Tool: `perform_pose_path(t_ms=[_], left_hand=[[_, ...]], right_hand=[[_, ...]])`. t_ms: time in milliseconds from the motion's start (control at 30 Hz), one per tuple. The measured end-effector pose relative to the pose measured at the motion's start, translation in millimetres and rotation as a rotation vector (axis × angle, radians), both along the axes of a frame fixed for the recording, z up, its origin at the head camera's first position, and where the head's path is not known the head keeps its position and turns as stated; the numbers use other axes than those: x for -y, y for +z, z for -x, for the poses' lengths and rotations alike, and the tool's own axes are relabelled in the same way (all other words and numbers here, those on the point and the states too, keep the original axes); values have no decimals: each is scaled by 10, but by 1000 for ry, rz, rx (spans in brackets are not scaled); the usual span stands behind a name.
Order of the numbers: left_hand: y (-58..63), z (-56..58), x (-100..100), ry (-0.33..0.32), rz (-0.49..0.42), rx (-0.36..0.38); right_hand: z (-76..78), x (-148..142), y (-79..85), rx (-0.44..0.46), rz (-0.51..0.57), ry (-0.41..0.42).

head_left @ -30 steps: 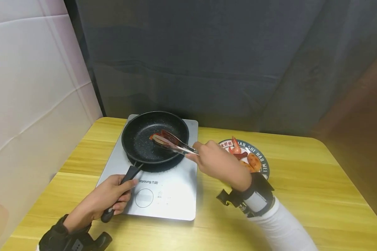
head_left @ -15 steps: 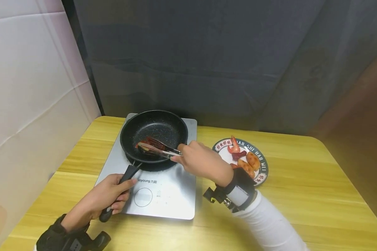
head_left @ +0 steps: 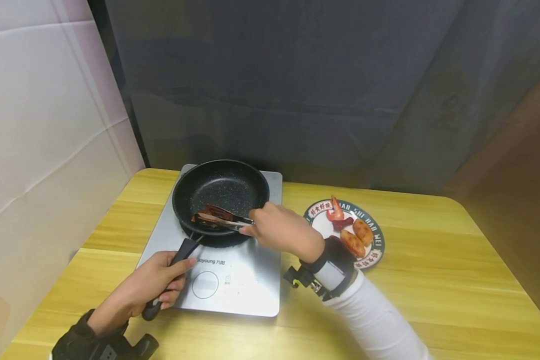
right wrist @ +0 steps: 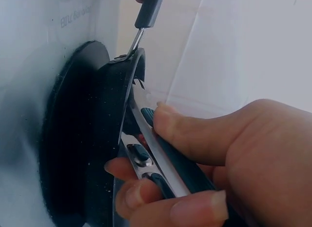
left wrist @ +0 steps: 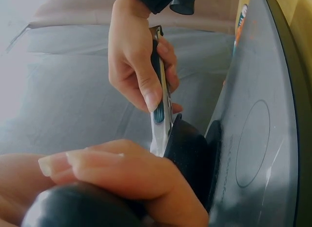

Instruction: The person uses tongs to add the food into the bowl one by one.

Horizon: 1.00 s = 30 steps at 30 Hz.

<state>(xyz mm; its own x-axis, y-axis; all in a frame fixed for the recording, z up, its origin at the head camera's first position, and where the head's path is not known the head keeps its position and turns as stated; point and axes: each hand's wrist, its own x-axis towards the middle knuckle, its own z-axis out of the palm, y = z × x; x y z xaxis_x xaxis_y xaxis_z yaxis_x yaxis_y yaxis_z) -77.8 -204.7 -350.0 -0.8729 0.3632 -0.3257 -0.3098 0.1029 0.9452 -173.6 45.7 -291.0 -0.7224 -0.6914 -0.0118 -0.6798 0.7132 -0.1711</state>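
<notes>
My left hand [head_left: 164,277] grips the black handle [head_left: 186,250] of a dark speckled frying pan [head_left: 225,190]. My right hand [head_left: 285,232] holds metal tongs [right wrist: 165,163] with dark green grips, its thumb [right wrist: 170,127] on one arm and fingers on the other. The tongs' heads reach down into the near left part of the pan. A reddish-brown piece of food [head_left: 201,211] lies at the heads, partly hidden by them. In the left wrist view the tongs [left wrist: 159,95] slant down over the pan's rim.
The pan sits on a silver induction cooker [head_left: 256,280]. To its right on the wooden table [head_left: 441,260] stands a round plate [head_left: 317,207] with a shrimp [head_left: 336,211], a dark red piece [head_left: 342,223] and two browned pieces [head_left: 363,232]. A grey curtain [head_left: 288,90] hangs behind.
My right hand has moved left with the tongs, and the reddish-brown food has shifted from the pan's middle to its near left side. My left hand keeps its grip on the handle.
</notes>
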Motion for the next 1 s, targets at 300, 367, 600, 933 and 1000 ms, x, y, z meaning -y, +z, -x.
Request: perform_pose_path(t_ms=[300,367,600,933,1000], left_hand=[[18,16,-2,-6,-3,9],[20,18,0,-4,-1,9],[10,30,-6,-10,6,9],[25,22,-2,-8,36,17],[24,16,1,-7,38,17]], right_hand=[[12,-3,69,55,-26,-22],[11,-8,81,72,-41,-37],[-5,-56,91,109,-58,-82],[-104,-212,136,46,80,-101],[-143,-269,120,37,128,-107]])
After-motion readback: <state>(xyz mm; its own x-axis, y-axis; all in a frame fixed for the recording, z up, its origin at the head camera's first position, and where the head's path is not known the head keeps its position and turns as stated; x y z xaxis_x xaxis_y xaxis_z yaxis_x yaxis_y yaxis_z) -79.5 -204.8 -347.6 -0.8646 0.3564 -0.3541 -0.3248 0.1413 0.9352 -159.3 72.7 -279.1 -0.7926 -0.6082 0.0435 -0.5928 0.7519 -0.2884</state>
